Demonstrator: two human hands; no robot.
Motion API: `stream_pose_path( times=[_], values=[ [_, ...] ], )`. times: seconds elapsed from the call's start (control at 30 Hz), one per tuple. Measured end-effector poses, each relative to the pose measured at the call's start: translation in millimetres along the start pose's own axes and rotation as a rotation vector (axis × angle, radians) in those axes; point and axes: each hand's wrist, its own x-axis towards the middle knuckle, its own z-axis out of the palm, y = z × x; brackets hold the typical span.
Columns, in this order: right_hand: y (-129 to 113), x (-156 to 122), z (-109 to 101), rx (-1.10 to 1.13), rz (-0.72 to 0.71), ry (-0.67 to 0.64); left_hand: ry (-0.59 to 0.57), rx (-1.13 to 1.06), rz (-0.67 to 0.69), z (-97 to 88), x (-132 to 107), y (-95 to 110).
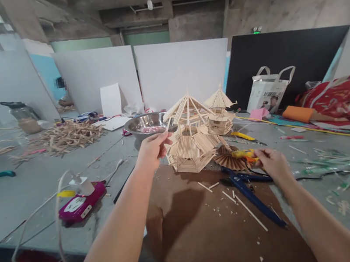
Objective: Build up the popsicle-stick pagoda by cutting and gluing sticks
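Observation:
A pavilion model (193, 145) built from thin wooden sticks, with an open-ribbed peaked roof, sits at the far end of a brown board. My left hand (154, 149) is closed at its left side, thumb and fingers pinching the roof edge; the exact grip point is partly hidden. My right hand (274, 165) is closed around a yellow hot glue gun (244, 154), whose nozzle points left toward the model. Beneath the glue gun lies a brown pleated paper fan (229, 160). Blue-handled cutters (255, 198) and several loose sticks (249, 212) rest on the brown board (193, 243).
Behind stands a second stick pavilion (221, 119), beside a metal bowl (147, 124). On the left are a heap of sticks (69, 136), a purple power strip (83, 203) with a white cable, and a bottle (23, 117). A paper bag (264, 90) stands at the right.

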Motion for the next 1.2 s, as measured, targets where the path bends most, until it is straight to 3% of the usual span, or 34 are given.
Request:
stream_pose_path(
  times=[0.07,0.13,0.27,0.37,0.57,0.77,0.97,1.1,1.2],
  values=[
    [10.3,7.7,-10.1,-0.147,0.071,0.108,-0.003,-0.005,0.069,11.5,-18.7,-3.3],
    [19.3,11.8,-15.6,-0.324,0.116,0.13,-0.073,-0.004,0.073,28.5,-33.5,-8.5],
    [30.0,13.9,-13.4,-0.55,0.184,0.072,-0.273,0.061,-0.051,65.1,-48.3,-31.6],
    [32.1,14.8,-6.6,-0.606,0.196,0.043,-0.367,0.119,-0.144,81.0,-50.6,-57.2],
    [32.0,14.3,6.7,-0.646,0.027,-0.177,-0.413,0.238,-0.266,81.9,-49.9,-92.2],
    [31.1,14.6,6.9,-0.612,0.084,-0.088,-0.434,0.194,-0.347,77.5,-48.0,-98.3],
    [24.9,14.2,0.2,-0.336,0.138,0.085,-0.447,0.147,-0.356,77.1,-48.1,-99.3],
    [20.7,12.6,2.1,0.031,0.219,0.019,-0.443,0.108,-0.365,76.4,-47.3,-100.3],
    [13.8,10.3,3.4,0.343,0.169,-0.062,-0.438,0.057,-0.383,75.3,-46.7,-100.3]
  ],
)
